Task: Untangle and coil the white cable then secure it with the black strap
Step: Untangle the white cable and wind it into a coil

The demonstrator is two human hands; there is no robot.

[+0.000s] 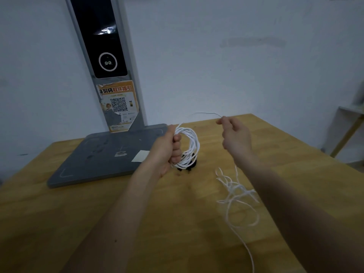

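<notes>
My left hand grips a coil of the white cable, several loops standing upright above the wooden table. A strand runs from the coil's top to my right hand, which pinches it between thumb and fingers, raised above the table. A loose tangle of the same cable lies on the table under my right forearm and trails toward the near edge. The black strap lies on the table behind and below the coil, partly hidden by it.
A grey scanner stand with a flat base and an upright post bearing an orange QR sticker occupies the table's far left. A white wall stands behind. A shelf frame shows at the right edge.
</notes>
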